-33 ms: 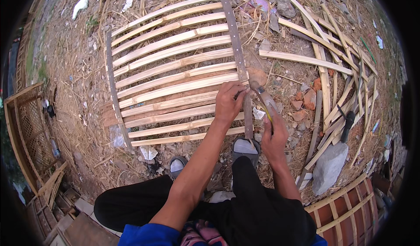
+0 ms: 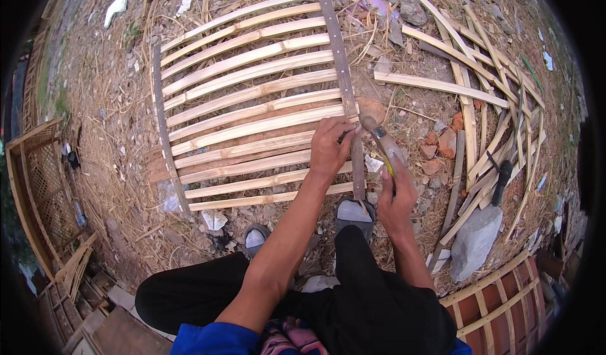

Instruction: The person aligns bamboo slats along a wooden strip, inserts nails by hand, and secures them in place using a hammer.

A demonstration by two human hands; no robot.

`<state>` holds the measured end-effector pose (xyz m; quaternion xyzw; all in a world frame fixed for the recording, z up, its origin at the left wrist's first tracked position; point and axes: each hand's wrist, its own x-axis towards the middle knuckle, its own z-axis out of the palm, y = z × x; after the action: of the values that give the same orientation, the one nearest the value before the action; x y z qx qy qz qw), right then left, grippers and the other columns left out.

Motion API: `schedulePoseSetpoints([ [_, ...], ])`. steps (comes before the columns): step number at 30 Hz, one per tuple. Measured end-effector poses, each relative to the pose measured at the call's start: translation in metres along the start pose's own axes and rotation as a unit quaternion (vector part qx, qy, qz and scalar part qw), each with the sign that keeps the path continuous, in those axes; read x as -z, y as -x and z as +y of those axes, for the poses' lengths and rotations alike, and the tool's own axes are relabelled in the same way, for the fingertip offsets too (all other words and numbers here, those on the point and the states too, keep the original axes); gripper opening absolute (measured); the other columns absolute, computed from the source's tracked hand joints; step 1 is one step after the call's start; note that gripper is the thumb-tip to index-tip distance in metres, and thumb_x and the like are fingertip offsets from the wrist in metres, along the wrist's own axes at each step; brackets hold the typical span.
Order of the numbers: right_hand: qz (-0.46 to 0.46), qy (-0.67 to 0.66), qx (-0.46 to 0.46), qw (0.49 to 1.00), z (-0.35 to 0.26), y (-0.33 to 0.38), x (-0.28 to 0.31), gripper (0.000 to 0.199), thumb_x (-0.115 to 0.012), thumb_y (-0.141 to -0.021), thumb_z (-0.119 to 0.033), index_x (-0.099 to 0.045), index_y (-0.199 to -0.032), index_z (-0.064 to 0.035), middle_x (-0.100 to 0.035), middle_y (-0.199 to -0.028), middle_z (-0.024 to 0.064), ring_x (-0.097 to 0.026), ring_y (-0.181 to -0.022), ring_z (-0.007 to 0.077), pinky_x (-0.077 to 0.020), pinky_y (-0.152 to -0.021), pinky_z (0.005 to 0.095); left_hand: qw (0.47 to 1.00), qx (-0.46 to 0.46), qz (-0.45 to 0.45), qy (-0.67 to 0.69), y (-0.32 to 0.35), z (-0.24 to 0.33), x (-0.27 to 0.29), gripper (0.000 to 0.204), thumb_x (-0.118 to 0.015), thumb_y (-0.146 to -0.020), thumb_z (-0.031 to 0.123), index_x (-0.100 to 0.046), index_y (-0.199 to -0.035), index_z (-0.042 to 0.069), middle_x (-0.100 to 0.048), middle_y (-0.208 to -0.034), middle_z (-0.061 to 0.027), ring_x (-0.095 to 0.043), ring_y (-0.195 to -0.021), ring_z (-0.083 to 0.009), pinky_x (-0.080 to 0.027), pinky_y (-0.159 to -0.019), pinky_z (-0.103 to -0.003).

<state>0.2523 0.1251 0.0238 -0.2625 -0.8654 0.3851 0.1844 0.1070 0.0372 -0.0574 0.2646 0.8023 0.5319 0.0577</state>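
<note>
Left hand (image 2: 329, 145) pinches at dark crossbar (image 2: 344, 90) of bamboo slat panel (image 2: 246, 112); crossbar long axis runs 12–6. Right hand (image 2: 396, 194) at 4 o'clock, fingers clenched round hammer (image 2: 379, 139), head beside left fingertips

Bamboo slat panel (image 2: 252, 102): pale split strips laid side by side across two dark crosspieces, flat on straw-strewn ground, its right crosspiece (image 2: 344, 83) running down toward the feet. Hammer (image 2: 382, 143): dark head raised just above that crosspiece's lower part, yellow-marked handle slanting down and right, tilted, off the ground.
</note>
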Motion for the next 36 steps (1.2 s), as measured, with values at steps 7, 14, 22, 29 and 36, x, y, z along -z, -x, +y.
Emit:
schedulePoseSetpoints([
  [7, -0.019, 0.021, -0.021, 0.999, 0.002, -0.008, -0.004, 0.015, -0.058, -0.091, 0.0, -0.06, -0.105, 0.0053, -0.057, -0.085, 0.0213, -0.059, -0.075, 0.0407, -0.0471, -0.065, 0.0457, 1.0, 0.005, -0.014, 0.004, 0.001, 0.001, -0.002, 0.014, -0.076, -0.074, 0.001, -0.069, -0.087, 0.001, -0.067, -0.093, -0.0098, -0.062, -0.087, -0.0292, -0.05, -0.077, -0.038],
  [14, -0.003, 0.009, 0.033, 0.999, 0.006, -0.003, -0.005, 0.024, -0.057, -0.091, 0.0, -0.058, -0.114, 0.0056, -0.059, -0.091, 0.0238, -0.06, -0.078, 0.0418, -0.048, -0.067, 0.0463, 1.0, -0.003, -0.002, -0.008, 0.0, 0.001, -0.002, 0.012, -0.076, -0.075, 0.002, -0.07, -0.085, 0.003, -0.068, -0.091, -0.0094, -0.064, -0.086, -0.0275, -0.05, -0.077, -0.036],
  [22, 0.026, -0.002, 0.023, 0.999, 0.0, 0.0, 0.008, 0.024, -0.056, -0.094, -0.004, -0.056, -0.115, 0.007, -0.06, -0.093, 0.0249, -0.061, -0.08, 0.0439, -0.0487, -0.068, 0.0473, 1.0, 0.004, 0.0, 0.002, -0.001, 0.002, -0.001, 0.013, -0.077, -0.075, 0.002, -0.069, -0.085, 0.003, -0.068, -0.091, -0.01, -0.064, -0.086, -0.0279, -0.05, -0.076, -0.037],
  [29, -0.044, 0.015, -0.048, 0.998, -0.004, -0.004, 0.005, 0.026, -0.059, -0.09, -0.001, -0.057, -0.114, 0.0077, -0.061, -0.094, 0.0256, -0.062, -0.082, 0.0433, -0.0498, -0.069, 0.0475, 1.0, -0.01, -0.004, -0.002, 0.001, -0.003, -0.002, 0.014, -0.076, -0.075, 0.001, -0.068, -0.086, 0.002, -0.067, -0.09, -0.0102, -0.064, -0.086, -0.0286, -0.051, -0.076, -0.037],
  [36, -0.03, 0.034, 0.022, 0.999, 0.013, 0.003, -0.005, 0.025, -0.056, -0.094, 0.0, -0.057, -0.117, 0.0081, -0.063, -0.1, 0.0258, -0.064, -0.086, 0.0418, -0.0512, -0.077, 0.0438, 1.0, -0.01, -0.007, -0.008, 0.0, 0.001, -0.002, 0.016, -0.076, -0.074, -0.001, -0.066, -0.087, 0.001, -0.067, -0.092, -0.0107, -0.064, -0.087, -0.0289, -0.051, -0.077, -0.036],
])
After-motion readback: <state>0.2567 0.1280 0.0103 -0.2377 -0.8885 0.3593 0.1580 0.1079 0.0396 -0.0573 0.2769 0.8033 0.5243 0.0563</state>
